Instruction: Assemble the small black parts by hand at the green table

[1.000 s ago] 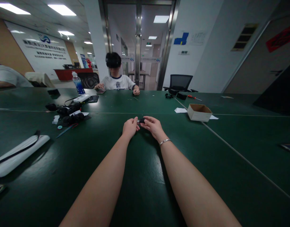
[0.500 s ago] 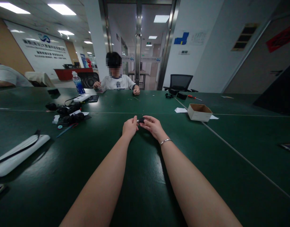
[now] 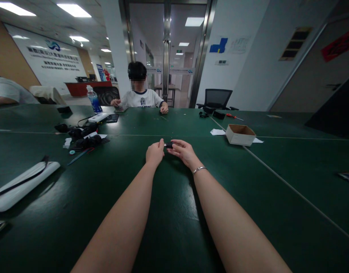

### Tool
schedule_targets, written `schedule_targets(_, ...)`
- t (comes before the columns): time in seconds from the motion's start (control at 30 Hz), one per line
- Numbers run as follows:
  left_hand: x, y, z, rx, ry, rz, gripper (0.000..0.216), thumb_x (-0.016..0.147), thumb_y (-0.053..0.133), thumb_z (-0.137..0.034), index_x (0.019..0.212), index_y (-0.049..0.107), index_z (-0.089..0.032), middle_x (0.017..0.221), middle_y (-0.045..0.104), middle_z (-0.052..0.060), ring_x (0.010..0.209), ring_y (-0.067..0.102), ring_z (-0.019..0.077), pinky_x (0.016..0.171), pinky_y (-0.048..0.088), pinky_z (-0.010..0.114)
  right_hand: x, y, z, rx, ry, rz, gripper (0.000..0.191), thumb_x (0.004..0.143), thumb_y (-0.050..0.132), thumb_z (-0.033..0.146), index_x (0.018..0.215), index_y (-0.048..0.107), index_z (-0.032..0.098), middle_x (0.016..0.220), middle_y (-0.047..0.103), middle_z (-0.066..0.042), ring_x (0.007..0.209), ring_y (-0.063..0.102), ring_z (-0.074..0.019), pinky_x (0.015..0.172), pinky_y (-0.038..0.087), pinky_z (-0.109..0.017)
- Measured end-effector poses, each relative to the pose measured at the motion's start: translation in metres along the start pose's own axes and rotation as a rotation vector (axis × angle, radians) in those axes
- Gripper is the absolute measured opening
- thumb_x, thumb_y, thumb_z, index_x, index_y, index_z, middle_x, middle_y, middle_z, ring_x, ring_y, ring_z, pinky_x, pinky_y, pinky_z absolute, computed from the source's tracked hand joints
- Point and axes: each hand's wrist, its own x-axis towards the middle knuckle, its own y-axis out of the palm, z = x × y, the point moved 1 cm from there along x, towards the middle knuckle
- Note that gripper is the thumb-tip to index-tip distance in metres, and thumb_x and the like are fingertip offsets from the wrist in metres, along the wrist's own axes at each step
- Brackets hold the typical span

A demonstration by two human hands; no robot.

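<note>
Both my arms reach out over a dark green table [image 3: 168, 212]. My left hand [image 3: 154, 153] and my right hand [image 3: 184, 152] meet at the table's middle, fingers pinched on a small black object [image 3: 169, 145] held between them just above the surface. The object is too small to name; a short pale tip shows on its left end. A thin bracelet [image 3: 199, 169] circles my right wrist.
An open cardboard box [image 3: 239, 135] with white paper slips [image 3: 217, 132] stands right of my hands. Black cables and gear [image 3: 83, 137], a water bottle [image 3: 93, 100] and a white pouch [image 3: 19, 184] lie at left. Another person [image 3: 140, 96] sits across the table; an office chair [image 3: 216, 99] stands behind.
My hands have barely moved; the left thumb has risen a little against the small black object. The person opposite has shifted a hand slightly.
</note>
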Motion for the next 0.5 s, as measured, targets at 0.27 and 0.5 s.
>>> schedule_targets(0.27,-0.0009,-0.0007,-0.0018,-0.03,-0.023,0.009,0.058,0.093,0.027,-0.054,0.059,0.059,-0.019,0.052,0.056,0.003,0.051,0.051,0.0172,0.055,0.031,0.028,-0.0024,0.0021,0.0028,-0.002,0.01,-0.01,0.017,0.081,0.065,0.0,0.093,0.064,0.011,0.084,0.07,-0.008,0.069,0.071,-0.0184,0.072,0.062,-0.029)
schedule_targets(0.5,0.0032,0.0052,0.0063,-0.077,0.055,-0.017,0.051,0.092,0.032,-0.054,0.064,0.057,-0.019,0.059,0.059,0.001,0.055,0.053,0.0152,0.056,0.032,0.027,-0.0012,0.003,0.0031,-0.032,0.023,-0.075,0.011,0.083,0.066,0.007,0.091,0.063,0.013,0.073,0.068,-0.004,0.057,0.068,-0.0152,0.059,0.062,-0.027)
